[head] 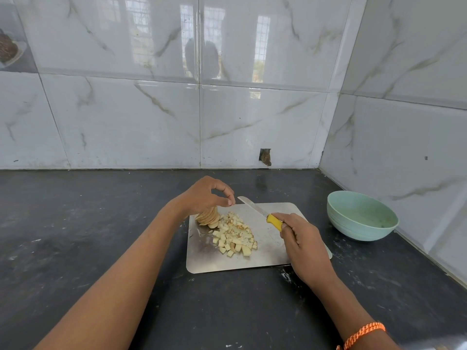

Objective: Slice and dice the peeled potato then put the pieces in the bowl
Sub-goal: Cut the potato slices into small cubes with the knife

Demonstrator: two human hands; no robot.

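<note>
The right hand (304,245) wraps its fingers round the knife (262,213), blade lifted clear. The left hand's (204,195) curled fingers hover, holding nothing, above stacked potato slices (208,217), likely steadying next; diced pieces (235,233) beside, bowl (361,215) beyond.

A single wide-angle view from the person's head looks forward and down over a dark counter (75,223) toward a tiled wall corner (326,137). It sits close above both forearms, which enter from the bottom edge. The board (273,251) lies near mid-frame, the bowl (361,218) toward the right edge. Straight lines bow at the edges of the frame. No second view overlaps it.
</note>
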